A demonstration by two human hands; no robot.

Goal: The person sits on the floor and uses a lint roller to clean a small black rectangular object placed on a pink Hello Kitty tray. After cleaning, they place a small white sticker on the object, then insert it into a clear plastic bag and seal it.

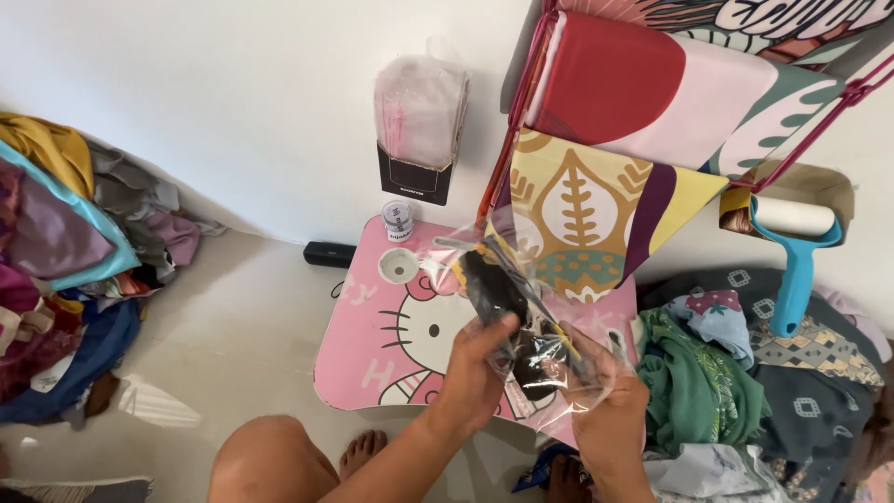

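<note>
Above pink table (372, 363), bagged cloth (507, 298)

Pink cartoon-cat lap table (372, 359) on pale tiled floor (233, 326), small white-lidded jar (398, 222) at its back edge

A home, a lived-in room with a tiled floor. Left of the fingers (501, 328), heaped clothes (65, 270) against the wall; beneath them, a pink cartoon-cat lap table (372, 345); right of them, folded fabrics (754, 373) and a blue lint roller (792, 251); above, patterned cloth (652, 93) hanging.
</note>
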